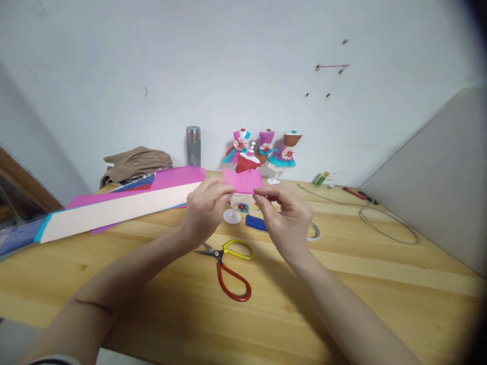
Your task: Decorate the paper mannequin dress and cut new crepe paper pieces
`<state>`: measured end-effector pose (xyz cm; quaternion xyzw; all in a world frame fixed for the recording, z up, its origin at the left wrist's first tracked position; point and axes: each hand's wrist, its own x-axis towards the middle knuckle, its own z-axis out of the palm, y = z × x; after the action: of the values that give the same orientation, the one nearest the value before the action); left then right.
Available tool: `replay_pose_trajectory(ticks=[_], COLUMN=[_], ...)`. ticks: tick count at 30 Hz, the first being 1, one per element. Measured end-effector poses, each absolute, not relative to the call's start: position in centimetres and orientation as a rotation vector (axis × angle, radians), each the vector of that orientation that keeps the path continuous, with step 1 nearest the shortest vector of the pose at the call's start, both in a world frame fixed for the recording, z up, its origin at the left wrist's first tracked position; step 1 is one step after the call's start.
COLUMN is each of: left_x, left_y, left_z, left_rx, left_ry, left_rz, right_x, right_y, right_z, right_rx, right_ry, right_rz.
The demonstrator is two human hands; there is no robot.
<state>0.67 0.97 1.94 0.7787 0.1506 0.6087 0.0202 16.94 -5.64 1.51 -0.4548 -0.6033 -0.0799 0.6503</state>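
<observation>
My left hand (207, 208) and my right hand (285, 215) hold a small pleated piece of pink paper (243, 181) between their fingertips, above the wooden table (152, 274). The left pinches its lower left edge, the right its lower right edge. Under the hands lie scissors (228, 266) with one yellow and one red handle, a blue paper piece (255, 222) and a small white stand (232, 216). Part of a tape roll (315, 231) shows behind my right hand.
Three small mannequins in paper dresses (266, 149) stand by the wall, beside a steel flask (193, 146). Long sheets of coloured paper (114, 208) lie at the left with brown cloth (133, 162) behind. A cable (384, 223) loops at the right.
</observation>
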Motion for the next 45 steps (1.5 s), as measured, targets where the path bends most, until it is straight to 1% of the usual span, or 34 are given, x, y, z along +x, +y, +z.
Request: replay_pose_trajectory(ticks=[16,23,30,32,38,45], left_x=[0.8,1.1,1.1,1.0,1.0,1.0], left_y=[1.0,0.8,0.6,0.5,0.6,0.5], left_z=[2.0,1.6,1.6,1.9,2.2,2.3], left_rx=[2.188,2.002,1.9,1.907,1.965,1.936], left_ry=[0.57,0.606,0.631,0.609,0.593,0.549], left_rz=[1.868,1.724,1.64,1.638,1.639,1.646], right_x=[17.0,16.8,17.0,16.9,16.7,16.8], right_y=[-5.3,-5.2,-5.2,-5.3,-5.3,-5.7], right_z=[1.0,1.3,1.3,1.5,2.0,2.2], right_rx=[-1.134,-1.105,-1.038,-1.043,-1.027,-0.975], right_ry=[-1.248,-1.235,-1.337,-1.324,-1.241,-1.207], right_rz=[-0.016,-0.012,0.026,0.081,0.384,0.338])
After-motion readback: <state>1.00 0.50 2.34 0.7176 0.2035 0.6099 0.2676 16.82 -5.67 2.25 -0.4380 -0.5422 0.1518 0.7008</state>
